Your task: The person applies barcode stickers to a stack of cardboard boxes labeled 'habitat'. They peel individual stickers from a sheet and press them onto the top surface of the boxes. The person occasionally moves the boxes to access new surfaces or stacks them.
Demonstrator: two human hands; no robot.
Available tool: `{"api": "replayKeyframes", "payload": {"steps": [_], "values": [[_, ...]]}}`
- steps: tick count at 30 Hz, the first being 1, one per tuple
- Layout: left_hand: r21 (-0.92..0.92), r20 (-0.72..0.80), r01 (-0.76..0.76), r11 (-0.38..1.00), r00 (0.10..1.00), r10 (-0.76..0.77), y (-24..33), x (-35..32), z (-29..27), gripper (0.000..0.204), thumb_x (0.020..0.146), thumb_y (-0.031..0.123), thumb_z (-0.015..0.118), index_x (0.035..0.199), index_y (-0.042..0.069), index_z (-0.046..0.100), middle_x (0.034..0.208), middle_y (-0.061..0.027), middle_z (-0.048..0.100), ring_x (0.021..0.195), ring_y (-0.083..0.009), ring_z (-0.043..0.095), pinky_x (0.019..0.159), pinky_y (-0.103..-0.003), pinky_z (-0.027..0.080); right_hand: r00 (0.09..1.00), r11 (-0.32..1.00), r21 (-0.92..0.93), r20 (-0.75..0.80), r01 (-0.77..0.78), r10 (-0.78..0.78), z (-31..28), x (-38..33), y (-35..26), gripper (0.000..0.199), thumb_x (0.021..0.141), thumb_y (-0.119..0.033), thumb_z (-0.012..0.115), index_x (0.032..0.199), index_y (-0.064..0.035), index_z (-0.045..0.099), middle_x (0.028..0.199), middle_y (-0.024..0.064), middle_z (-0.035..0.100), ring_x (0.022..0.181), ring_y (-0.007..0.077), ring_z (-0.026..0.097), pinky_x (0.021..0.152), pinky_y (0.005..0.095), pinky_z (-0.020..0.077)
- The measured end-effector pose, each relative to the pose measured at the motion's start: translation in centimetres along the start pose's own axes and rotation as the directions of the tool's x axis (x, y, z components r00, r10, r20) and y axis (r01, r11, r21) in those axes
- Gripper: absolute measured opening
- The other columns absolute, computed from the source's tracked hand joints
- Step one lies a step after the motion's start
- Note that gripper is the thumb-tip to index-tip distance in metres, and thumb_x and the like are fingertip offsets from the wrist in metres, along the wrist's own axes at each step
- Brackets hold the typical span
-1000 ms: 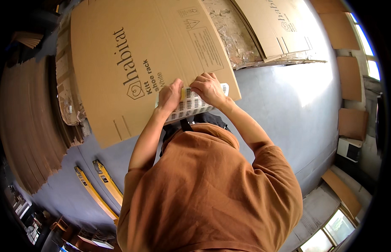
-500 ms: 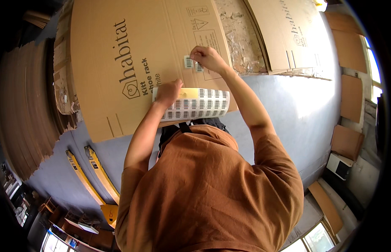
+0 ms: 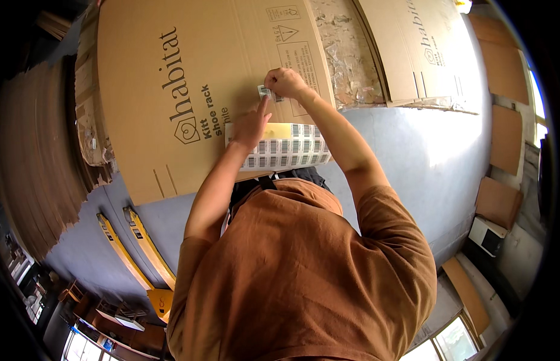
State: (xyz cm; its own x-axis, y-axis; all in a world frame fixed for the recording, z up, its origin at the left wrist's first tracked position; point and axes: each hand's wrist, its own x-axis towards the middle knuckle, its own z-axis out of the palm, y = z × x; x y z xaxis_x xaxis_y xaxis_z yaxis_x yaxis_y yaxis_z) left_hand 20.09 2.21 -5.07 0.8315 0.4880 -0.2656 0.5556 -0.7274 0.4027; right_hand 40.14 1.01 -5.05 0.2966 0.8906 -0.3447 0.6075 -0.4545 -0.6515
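A flat brown printed cardboard box (image 3: 141,108) lies in front of me. On it, a small white barcode sticker (image 3: 264,91) sits under my hands, with a second, mostly covered one (image 3: 279,98) beside it. My right hand (image 3: 286,82) is closed, its fingers pinched at the upper edge of the first sticker; the fingertips are partly hidden. The index finger of my left hand (image 3: 251,129) stretches to that sticker's lower edge, thumb apart, nothing held in it. Below lies a sheet of barcode stickers (image 3: 292,153) with a bare yellow strip (image 3: 277,130), partly under my left wrist.
More flat cardboard (image 3: 406,54) is stacked at the right, past a strip of torn, taped cardboard (image 3: 350,54). A tall cardboard stack (image 3: 33,156) stands at the left. Yellow pallet-jack forks (image 3: 149,246) rest on the grey floor (image 3: 412,156) at lower left.
My left hand has moved from the sticker sheet up to the sticker on the box, its index finger now extended. My right hand has shifted slightly left.
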Motion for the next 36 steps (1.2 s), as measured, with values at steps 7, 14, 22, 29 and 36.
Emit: {"api": "replayKeyframes", "payload": {"steps": [7,14,22,29,36], "values": [[0.004,-0.086,-0.056,0.998,0.995,0.056,-0.9,0.1,2.1,0.056,0.097,0.031,0.050,0.148,0.017,0.030,0.086,-0.0141,0.068,0.069,-0.0312,0.066,0.060,-0.044,0.052,0.962,0.945,-0.221,-0.178,-0.242,0.205,-0.9,-1.0,-3.6,0.046,0.077,-0.035,0.074,0.109,-0.0072,0.056,0.087,0.0131,0.070,0.086,0.0293,0.068,0.075,0.0398,0.0511],[-0.057,-0.281,-0.191,0.980,0.945,0.168,-2.9,-8.0,2.3,0.051,0.095,0.021,0.054,0.143,0.016,0.040,0.087,-0.0134,0.070,0.075,-0.0325,0.068,0.068,-0.042,0.055,0.933,0.775,0.632,-0.277,-0.003,0.230,-0.4,-8.1,-3.2,0.054,0.081,-0.004,0.070,0.128,0.0070,0.046,0.089,0.0089,0.070,0.085,0.0126,0.063,0.077,0.0263,0.0488],[-0.122,-0.395,-0.098,0.988,0.918,0.043,-6.1,-17.8,2.6,0.032,0.092,0.018,0.055,0.123,0.012,0.057,0.074,-0.0169,0.068,0.063,-0.0352,0.066,0.057,-0.045,0.054,0.890,0.386,0.919,-0.110,-0.080,0.444,12.4,-16.3,-7.5,0.048,0.081,0.000,0.071,0.123,0.0078,0.049,0.092,0.0120,0.069,0.083,0.0154,0.064,0.077,0.0251,0.0515],[-0.073,-0.258,-0.065,0.995,0.965,0.044,-7.1,-18.5,3.3,0.044,0.091,0.016,0.049,0.134,0.011,0.041,0.080,-0.0165,0.069,0.069,-0.0364,0.067,0.060,-0.048,0.053,0.826,0.494,0.867,-0.233,-0.062,0.513,16.5,-16.1,-9.1,0.044,0.080,0.001,0.071,0.118,0.0073,0.051,0.087,0.0119,0.069,0.080,0.0164,0.066,0.071,0.0252,0.0522],[-0.015,-0.118,-0.061,0.998,0.991,0.059,-6.3,-17.0,1.7,0.053,0.093,0.024,0.052,0.144,0.015,0.038,0.092,-0.0207,0.069,0.082,-0.0397,0.067,0.075,-0.051,0.052,0.788,0.682,0.723,-0.357,-0.106,0.502,17.6,-15.7,-9.3,0.041,0.078,-0.005,0.071,0.113,0.0051,0.054,0.085,0.0104,0.070,0.080,0.0173,0.067,0.072,0.0282,0.0524]]}}
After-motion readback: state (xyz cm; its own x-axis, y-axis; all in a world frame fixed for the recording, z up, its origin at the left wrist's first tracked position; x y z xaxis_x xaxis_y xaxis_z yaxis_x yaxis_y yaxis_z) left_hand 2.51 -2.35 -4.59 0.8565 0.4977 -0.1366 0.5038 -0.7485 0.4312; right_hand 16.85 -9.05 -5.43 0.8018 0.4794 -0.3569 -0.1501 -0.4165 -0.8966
